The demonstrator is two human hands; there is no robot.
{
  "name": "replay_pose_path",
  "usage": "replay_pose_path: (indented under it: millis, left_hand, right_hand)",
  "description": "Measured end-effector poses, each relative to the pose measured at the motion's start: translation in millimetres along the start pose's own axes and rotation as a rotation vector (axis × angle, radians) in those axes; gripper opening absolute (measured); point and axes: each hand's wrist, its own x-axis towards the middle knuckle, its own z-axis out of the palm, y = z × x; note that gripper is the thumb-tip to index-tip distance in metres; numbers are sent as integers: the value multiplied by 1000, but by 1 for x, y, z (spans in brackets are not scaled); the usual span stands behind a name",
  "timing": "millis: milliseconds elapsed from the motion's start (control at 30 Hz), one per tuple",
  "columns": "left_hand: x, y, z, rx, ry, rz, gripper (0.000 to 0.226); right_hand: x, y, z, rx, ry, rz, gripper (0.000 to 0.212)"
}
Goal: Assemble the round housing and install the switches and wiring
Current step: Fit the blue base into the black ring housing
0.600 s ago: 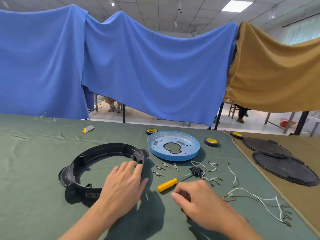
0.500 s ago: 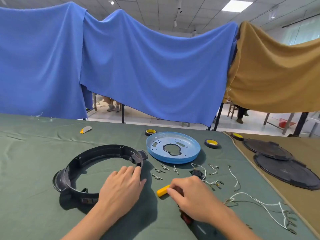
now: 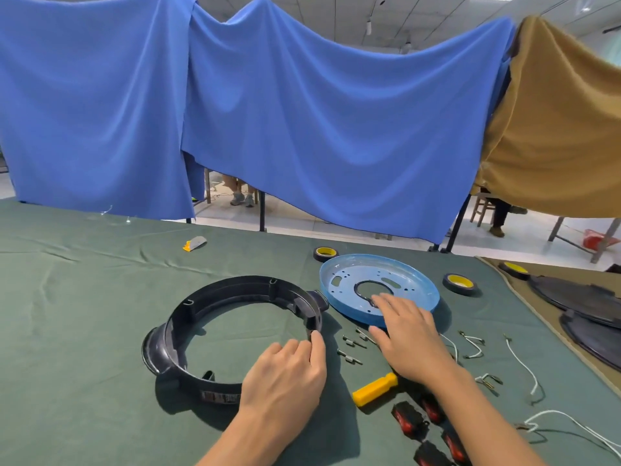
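The black ring housing [image 3: 235, 297] lies on the green cloth at centre left. My left hand [image 3: 285, 375] holds its near right section, fingers bent over the wall with the tips hidden. The blue round plate [image 3: 413, 280] sits just to the ring's right. My right hand [image 3: 406, 334] lies on its near edge, fingers straight and spread, thumb beside the rim. Several red and black switches [image 3: 410, 418] lie near my right forearm. White wires [image 3: 524, 364] trail to the right. Small screws [image 3: 351, 344] lie between my hands.
A yellow-handled screwdriver [image 3: 374, 391] lies under my right wrist. Tape rolls [image 3: 459, 283] stand behind and beside the plate. Black discs [image 3: 571, 294] rest on the brown cloth at right. A small knife [image 3: 195, 243] lies far left. Blue and brown drapes hang behind the table.
My right hand has left the screwdriver and moved forward onto the blue plate. My left hand's fingers have bent over the ring. The view has shifted closer.
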Motion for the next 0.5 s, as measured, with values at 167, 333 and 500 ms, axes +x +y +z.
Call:
replay_pose_path:
  millis: [167, 333, 500]
  left_hand:
    - [2, -4, -1, -24, -16, 27, 43]
    - [0, -5, 0, -58, -51, 3, 41]
    - [0, -3, 0, -51, -41, 6, 48]
  right_hand:
    - [2, 5, 7, -93, -33, 6, 42]
    - [2, 4, 3, -102, 68, 16, 31]
    - [7, 5, -5, -48, 76, -22, 30]
